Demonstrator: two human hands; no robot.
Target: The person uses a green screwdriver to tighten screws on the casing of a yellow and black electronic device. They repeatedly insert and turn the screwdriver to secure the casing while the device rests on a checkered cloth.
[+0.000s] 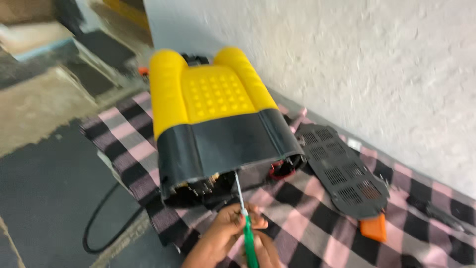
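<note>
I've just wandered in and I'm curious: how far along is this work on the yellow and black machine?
Done: a black vented cover lies detached on the checked cloth. In hand: both hands, left hand and right hand, drive a green-handled screwdriver into the yellow and black machine's open underside. Left: its innards stay exposed, nothing refitted.

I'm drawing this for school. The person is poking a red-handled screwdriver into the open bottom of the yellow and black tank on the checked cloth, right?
Not quite: the screwdriver has a green handle, not a red one. The head view shows it. The rest holds: the hands push its metal tip into the open bottom of the yellow and black tank, which lies on the pink and black checked cloth.
</note>
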